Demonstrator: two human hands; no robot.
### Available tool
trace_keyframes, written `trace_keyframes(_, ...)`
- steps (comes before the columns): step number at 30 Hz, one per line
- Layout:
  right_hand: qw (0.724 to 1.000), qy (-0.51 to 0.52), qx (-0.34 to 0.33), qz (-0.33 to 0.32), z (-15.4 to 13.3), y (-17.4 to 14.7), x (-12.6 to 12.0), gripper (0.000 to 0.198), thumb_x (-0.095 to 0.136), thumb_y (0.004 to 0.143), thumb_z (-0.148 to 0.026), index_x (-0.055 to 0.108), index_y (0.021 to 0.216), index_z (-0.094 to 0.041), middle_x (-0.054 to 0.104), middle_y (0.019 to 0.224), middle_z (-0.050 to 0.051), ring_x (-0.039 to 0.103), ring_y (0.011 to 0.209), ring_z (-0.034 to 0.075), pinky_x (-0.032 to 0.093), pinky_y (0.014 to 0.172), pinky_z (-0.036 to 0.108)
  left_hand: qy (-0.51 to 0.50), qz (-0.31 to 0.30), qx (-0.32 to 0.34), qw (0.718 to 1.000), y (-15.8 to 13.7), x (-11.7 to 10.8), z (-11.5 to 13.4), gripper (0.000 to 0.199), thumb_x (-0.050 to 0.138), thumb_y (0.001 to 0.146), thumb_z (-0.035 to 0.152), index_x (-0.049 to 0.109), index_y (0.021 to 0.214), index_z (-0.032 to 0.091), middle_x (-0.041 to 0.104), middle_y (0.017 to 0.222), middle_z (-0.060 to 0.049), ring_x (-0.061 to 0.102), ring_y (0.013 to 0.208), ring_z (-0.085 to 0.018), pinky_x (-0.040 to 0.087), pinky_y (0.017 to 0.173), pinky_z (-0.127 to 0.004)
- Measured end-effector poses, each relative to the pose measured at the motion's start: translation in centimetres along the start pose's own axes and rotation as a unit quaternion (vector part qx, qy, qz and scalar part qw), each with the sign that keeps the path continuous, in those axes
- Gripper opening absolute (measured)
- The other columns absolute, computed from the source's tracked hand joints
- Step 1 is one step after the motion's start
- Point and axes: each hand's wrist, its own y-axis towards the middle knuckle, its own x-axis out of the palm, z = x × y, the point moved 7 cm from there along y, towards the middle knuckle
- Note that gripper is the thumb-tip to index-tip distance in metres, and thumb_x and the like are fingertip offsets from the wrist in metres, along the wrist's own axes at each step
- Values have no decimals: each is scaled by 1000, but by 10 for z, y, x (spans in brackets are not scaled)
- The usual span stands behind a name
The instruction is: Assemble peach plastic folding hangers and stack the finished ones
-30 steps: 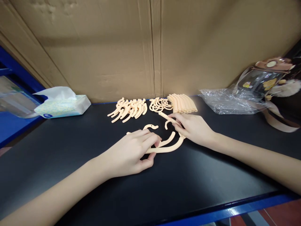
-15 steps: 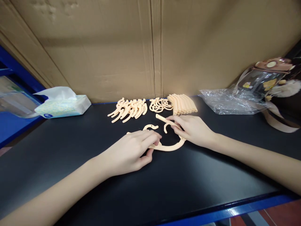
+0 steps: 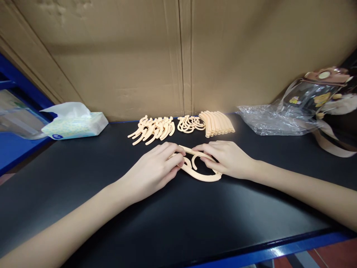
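A cream plastic folding hanger (image 3: 205, 178) lies low over the black table between my hands, its curved bars making a loop. My left hand (image 3: 154, 169) is closed on the loop's left end, its fingers hiding where the bars meet. My right hand (image 3: 227, 160) pinches the upper bar on the right side, near a small curved hook part (image 3: 194, 162) inside the loop. Behind the hands lie a pile of curved arm pieces (image 3: 153, 129), a cluster of small hooks (image 3: 190, 124) and a stack of curved bars (image 3: 219, 124).
A tissue box (image 3: 76, 123) stands at the back left. Clear plastic wrap (image 3: 267, 121) and a drinking bottle (image 3: 312, 95) with a strap are at the back right. A cardboard wall (image 3: 125, 67) rises behind the black table (image 3: 178, 230).
The upper bar has swung leftward and its free end now meets my left hand. My left hand has shifted up a little, and the loop has closed up.
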Motion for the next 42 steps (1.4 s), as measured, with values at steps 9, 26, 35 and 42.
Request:
trace_keyframes(9, 998, 67, -15, 13, -14, -5, -2, 31, 47, 93, -24, 54, 122, -16, 63, 81, 2, 57, 71, 15, 42, 65, 26, 115, 24, -18, 993, 0, -5, -4, 19, 41, 95, 20, 56, 84, 18, 59, 78, -2, 50, 71, -18, 34, 66, -32)
trace_keyframes(26, 989, 86, -118, -34, -24, -1, 13, 75, 33, 93, -59, 20, 147, -9, 44, 142, 17, 39, 129, 25, 32, 105, 43, -117, 43, -272, 954, -10, 3, -29, 22, 59, 83, 31, 53, 102, 23, 64, 95, 1, 61, 82, -18, 47, 68, -28)
trace_keyframes(35, 992, -93, -71, 46, -13, -2, -8, 34, 41, 96, -27, 55, 122, -11, 68, 92, 9, 59, 80, 22, 44, 76, 35, -70, 61, -217, 972, -11, -3, -51, 21, 45, 93, 29, 53, 111, 21, 65, 109, -3, 62, 97, -20, 47, 81, -29)
trace_keyframes(42, 992, -118, 8, -47, -4, -3, 1, 34, 47, 92, -19, 54, 125, -17, 72, 88, 3, 61, 63, 18, 37, 60, 30, -58, -12, -169, 984, -9, 11, -63, 24, 41, 96, 31, 57, 109, 19, 65, 109, -6, 60, 100, -21, 48, 84, -33)
